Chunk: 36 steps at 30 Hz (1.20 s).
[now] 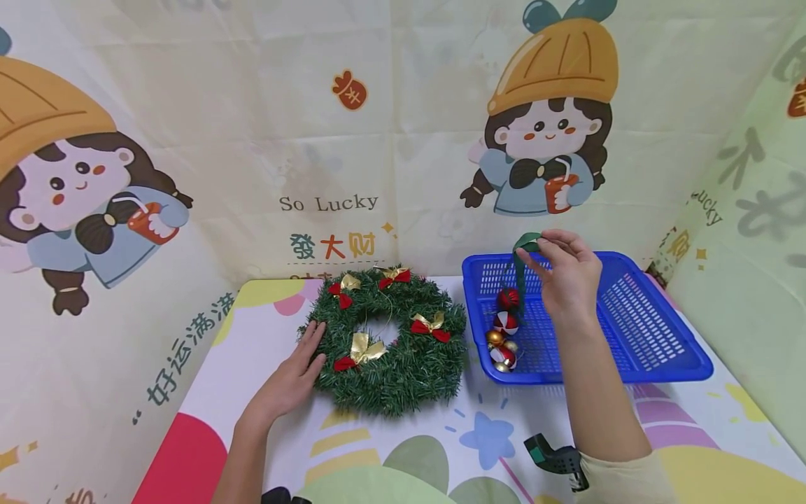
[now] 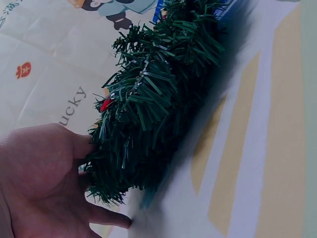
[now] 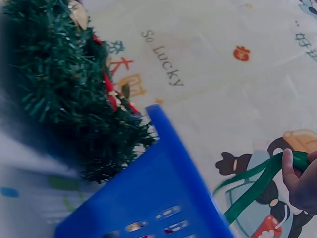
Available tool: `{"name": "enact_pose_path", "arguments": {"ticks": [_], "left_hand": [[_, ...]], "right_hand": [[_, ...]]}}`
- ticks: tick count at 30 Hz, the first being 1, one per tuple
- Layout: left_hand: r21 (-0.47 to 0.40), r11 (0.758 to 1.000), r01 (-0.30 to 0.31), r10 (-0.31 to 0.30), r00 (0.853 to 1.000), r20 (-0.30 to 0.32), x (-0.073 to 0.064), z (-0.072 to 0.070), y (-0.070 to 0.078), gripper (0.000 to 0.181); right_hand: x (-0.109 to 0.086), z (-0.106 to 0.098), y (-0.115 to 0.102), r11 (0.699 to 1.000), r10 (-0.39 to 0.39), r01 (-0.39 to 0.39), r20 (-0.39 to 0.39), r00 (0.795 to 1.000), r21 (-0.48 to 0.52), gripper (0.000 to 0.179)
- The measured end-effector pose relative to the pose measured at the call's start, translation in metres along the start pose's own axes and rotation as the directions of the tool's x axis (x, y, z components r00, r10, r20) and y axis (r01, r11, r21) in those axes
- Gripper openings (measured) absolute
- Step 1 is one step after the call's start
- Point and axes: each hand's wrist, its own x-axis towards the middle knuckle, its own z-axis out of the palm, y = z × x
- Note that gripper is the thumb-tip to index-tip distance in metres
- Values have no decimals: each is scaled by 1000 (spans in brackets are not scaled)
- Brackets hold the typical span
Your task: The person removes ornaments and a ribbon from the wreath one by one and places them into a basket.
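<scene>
A green artificial wreath (image 1: 403,385) with several red and gold bows (image 1: 365,350) lies flat on the table. My left hand (image 1: 290,374) touches its left side, fingers spread and fairly straight along the greenery. In the left wrist view the hand (image 2: 44,178) is right at the wreath's outer edge. Over the left part of a blue plastic basket (image 1: 667,374), my right hand (image 1: 569,273) pinches a green ribbon (image 1: 519,276) between thumb and fingers. Its looped top shows at the fingertips, while its tails hang down into the basket.
Along the basket's left side lie a red bauble (image 1: 507,299), a red-and-white bauble (image 1: 506,323) and several small gold ones (image 1: 495,337). The basket's raised rim stands close to the wreath's right side. A printed cloth wall (image 1: 422,154) rises behind the table.
</scene>
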Motion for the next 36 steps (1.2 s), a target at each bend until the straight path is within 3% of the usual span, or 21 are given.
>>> {"name": "enact_pose_path", "arguments": {"ticks": [13,22,28,32,36], "left_hand": [[3,1000,-4,4,1000,6,1,-1,0,62],[2,1000,2,-2,1000,6,1,0,0,62],[-4,1000,5,-5,1000,8,0,-1,1,62],[-5,1000,6,-6,1000,11,0,-1,2,62],[-4,1000,10,-10,1000,15,1,-1,2,62]], "right_hand": [[-11,-13,18,991,108,-108,-3,994,-78,17],[-16,-29,34,975,191,-182,60,980,-130,11],[-18,-39,43,958,198,-182,53,979,-222,12],[-18,-47,47,925,208,-170,77,975,-339,13],[-22,-54,51,860,237,-144,132,963,-490,16]]}}
